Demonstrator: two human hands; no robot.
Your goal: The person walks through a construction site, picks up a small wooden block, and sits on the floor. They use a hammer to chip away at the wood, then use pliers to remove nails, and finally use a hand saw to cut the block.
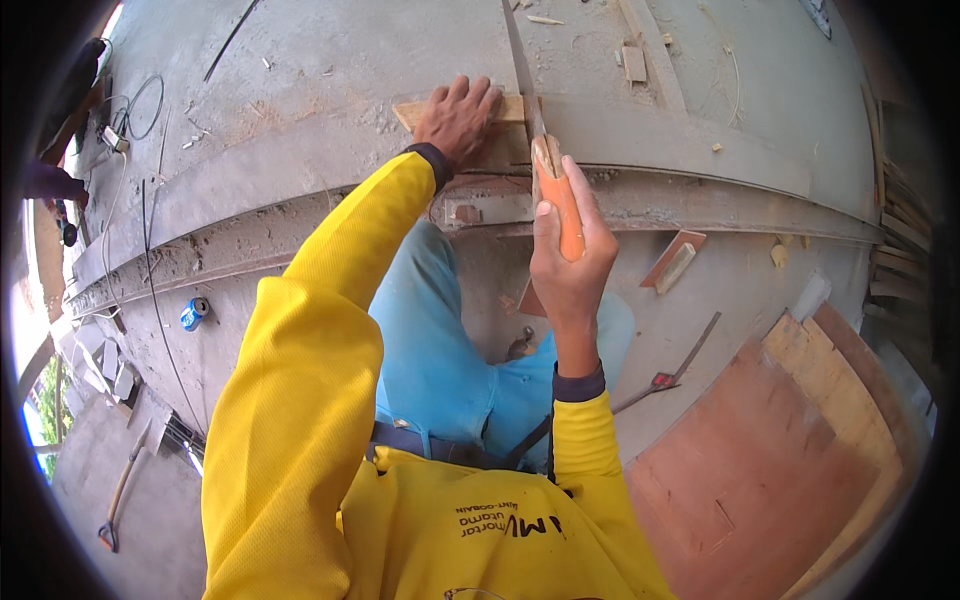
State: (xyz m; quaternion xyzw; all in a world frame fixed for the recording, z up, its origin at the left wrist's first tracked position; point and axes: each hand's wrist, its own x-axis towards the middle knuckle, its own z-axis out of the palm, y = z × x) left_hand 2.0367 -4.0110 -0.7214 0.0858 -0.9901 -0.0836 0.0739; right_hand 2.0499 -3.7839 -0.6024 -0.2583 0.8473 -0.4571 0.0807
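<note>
My right hand [578,255] is wrapped round the orange handle of a handsaw [568,215]. Its long blade stands almost edge-on to me and points away over the ledge. A short, light piece of wood [511,109] lies on the raised concrete ledge, its right end against the blade. Bent over that wood, the fingers of my left hand [457,125] hold it down just left of the saw. The underside of the left hand's grip is hidden, and so is the cut itself.
Below the ledge are a blue can [194,313], a metal bar with a red part [664,381] and small wood offcuts [676,268]. Large reddish boards [740,470] lie at the lower right. A shovel [122,490] lies lower left. Part of another person [55,183] shows at the left edge.
</note>
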